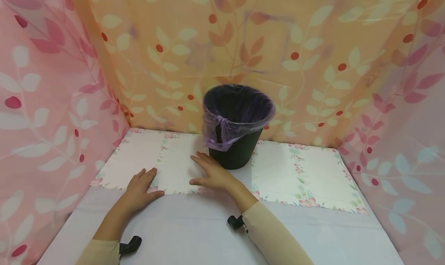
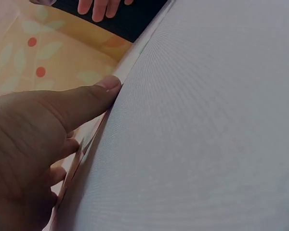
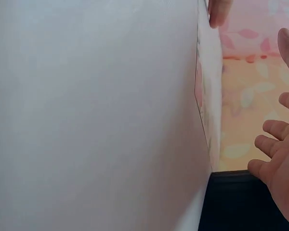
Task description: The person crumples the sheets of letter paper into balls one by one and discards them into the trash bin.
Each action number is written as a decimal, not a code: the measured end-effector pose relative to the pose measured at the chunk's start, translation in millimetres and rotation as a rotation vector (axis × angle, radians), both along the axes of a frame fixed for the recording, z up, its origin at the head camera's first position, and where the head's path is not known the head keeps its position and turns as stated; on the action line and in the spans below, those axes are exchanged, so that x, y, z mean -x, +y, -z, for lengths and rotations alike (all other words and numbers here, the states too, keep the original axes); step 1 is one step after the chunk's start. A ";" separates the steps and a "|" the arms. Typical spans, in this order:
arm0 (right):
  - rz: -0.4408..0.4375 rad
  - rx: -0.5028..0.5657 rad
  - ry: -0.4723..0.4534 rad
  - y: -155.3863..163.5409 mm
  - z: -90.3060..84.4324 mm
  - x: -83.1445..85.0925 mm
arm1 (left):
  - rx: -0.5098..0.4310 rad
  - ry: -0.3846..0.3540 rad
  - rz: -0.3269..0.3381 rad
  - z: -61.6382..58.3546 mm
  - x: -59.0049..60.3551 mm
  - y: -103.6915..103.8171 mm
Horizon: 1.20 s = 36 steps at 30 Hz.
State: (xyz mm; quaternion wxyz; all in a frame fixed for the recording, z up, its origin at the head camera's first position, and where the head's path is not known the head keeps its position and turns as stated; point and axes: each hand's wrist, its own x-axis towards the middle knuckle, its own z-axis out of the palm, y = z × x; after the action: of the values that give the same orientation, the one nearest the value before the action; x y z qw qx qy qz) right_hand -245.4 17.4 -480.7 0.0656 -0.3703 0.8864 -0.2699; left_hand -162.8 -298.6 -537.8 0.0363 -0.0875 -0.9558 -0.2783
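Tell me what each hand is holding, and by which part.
Nothing is held. The left hand lies flat on the table at the floral mat's edge; the right hand rests open on the mat beside the black bin.

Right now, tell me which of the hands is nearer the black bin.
Right. The right hand lies flat on the table beside the black bin, at its base; the left hand rests farther off to the left.

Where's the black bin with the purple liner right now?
In the head view, the black bin stands mid-table by the back curtain, just beyond the right hand.
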 end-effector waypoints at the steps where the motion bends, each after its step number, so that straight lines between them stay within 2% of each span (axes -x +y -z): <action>1: 0.003 -0.004 -0.003 -2.0 1.5 2.3 | 0.002 -0.005 0.001 -0.7 -0.1 0.6; 10: 0.020 -0.044 -0.072 -23.1 9.0 21.7 | 0.023 0.021 0.015 -4.9 -7.0 -6.1; 16: 0.010 -0.116 -0.081 -30.9 19.1 29.3 | 0.006 -0.007 0.057 2.1 -4.0 -3.9; 23: -0.060 -0.256 -0.071 -33.7 30.4 25.4 | 0.018 0.009 0.046 5.3 0.3 -0.8; 27: -0.088 -0.307 -0.035 -35.1 29.4 19.2 | 0.037 0.006 0.046 5.3 2.8 -2.6; 31: -0.122 -0.333 -0.028 -35.5 24.4 15.0 | 0.035 -0.015 0.052 3.1 2.1 -4.1; 36: -0.089 -0.285 -0.040 -33.2 26.1 23.5 | 0.024 -0.038 0.057 1.4 -1.4 -4.2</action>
State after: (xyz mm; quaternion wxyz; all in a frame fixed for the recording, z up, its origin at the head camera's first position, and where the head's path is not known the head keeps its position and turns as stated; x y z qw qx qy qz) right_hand -268.9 -15.8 -506.9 0.1471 -0.3905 0.8971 -0.1454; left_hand -161.4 -302.9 -539.2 0.0094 -0.1099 -0.9567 -0.2694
